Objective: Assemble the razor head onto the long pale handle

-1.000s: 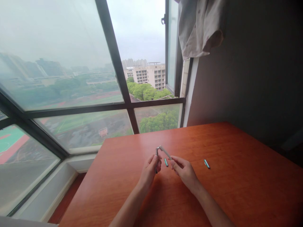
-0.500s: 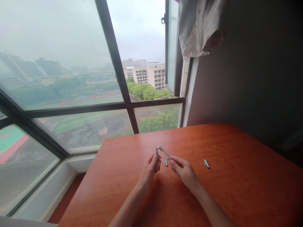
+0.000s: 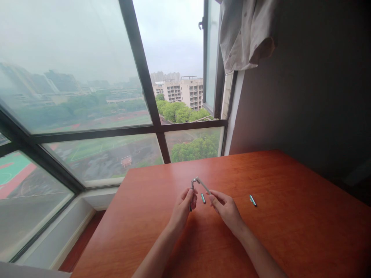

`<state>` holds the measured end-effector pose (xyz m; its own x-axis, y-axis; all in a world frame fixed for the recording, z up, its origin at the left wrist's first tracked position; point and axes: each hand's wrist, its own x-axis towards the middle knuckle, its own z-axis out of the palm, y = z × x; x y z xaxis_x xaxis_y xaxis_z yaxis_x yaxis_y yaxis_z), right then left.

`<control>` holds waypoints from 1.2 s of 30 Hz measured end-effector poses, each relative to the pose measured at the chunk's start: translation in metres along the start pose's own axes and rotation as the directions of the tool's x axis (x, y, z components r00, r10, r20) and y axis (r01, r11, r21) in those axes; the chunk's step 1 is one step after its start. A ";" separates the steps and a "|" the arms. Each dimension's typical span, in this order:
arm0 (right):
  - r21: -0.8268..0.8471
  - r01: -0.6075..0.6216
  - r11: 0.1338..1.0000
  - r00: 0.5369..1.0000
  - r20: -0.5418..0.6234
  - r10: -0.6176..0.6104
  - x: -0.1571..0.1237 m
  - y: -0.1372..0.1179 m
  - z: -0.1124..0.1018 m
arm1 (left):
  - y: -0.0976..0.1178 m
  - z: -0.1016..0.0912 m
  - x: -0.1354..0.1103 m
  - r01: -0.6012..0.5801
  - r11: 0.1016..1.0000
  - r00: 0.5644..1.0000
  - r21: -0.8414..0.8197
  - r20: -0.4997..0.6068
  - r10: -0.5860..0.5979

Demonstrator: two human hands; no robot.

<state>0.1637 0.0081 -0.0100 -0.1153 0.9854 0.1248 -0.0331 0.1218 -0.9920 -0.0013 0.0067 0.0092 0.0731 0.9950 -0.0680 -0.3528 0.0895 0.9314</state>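
My left hand [image 3: 186, 202] is closed around an upright razor handle [image 3: 192, 185], its silvery bent neck showing above the fingers and its dark end below them. My right hand [image 3: 225, 208] pinches a thin, pale toothbrush [image 3: 204, 186] slanting up to the left. The brush's head meets or lies very close to the top of the razor handle; I cannot tell if they touch. Just right of my left fingers, a small teal-and-black razor cartridge [image 3: 203, 198] lies on the table. A second such cartridge [image 3: 253, 200] lies farther right of my right hand.
The reddish-brown wooden table [image 3: 139, 216] spreads under both hands. Beyond its far edge stand dark-framed windows [image 3: 95, 134], one sash [image 3: 211, 58] swung open. Grey cloth [image 3: 246, 36] hangs at the upper right before a dark wall [image 3: 304, 96].
The toothbrush's head has shifted very slightly upward at the razor handle's top. Both hands keep their grips, and the two cartridges lie where they were.
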 end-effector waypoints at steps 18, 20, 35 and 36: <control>-0.075 0.031 0.997 0.999 -0.008 -0.032 -0.001 -0.008 0.000 | 0.000 0.001 -0.001 0.010 0.999 1.000 -0.036 0.015 -0.010; -0.068 0.025 0.997 1.000 -0.005 -0.026 -0.001 -0.006 0.000 | 0.000 0.001 -0.001 0.007 1.000 1.000 -0.029 0.012 -0.006; -0.094 0.022 0.995 0.999 -0.028 -0.025 0.000 -0.005 0.000 | 0.002 0.001 -0.002 0.033 0.999 0.999 -0.040 -0.007 -0.033; -0.085 0.022 0.996 0.999 -0.022 -0.023 0.000 -0.005 0.000 | 0.002 0.001 -0.002 0.033 0.999 0.999 -0.042 -0.008 -0.033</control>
<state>0.1640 0.0078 -0.0053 -0.0923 0.9847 0.1477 0.0491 0.1526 -0.9871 -0.0006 0.0051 0.0113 0.0775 0.9918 -0.1016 -0.3887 0.1239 0.9130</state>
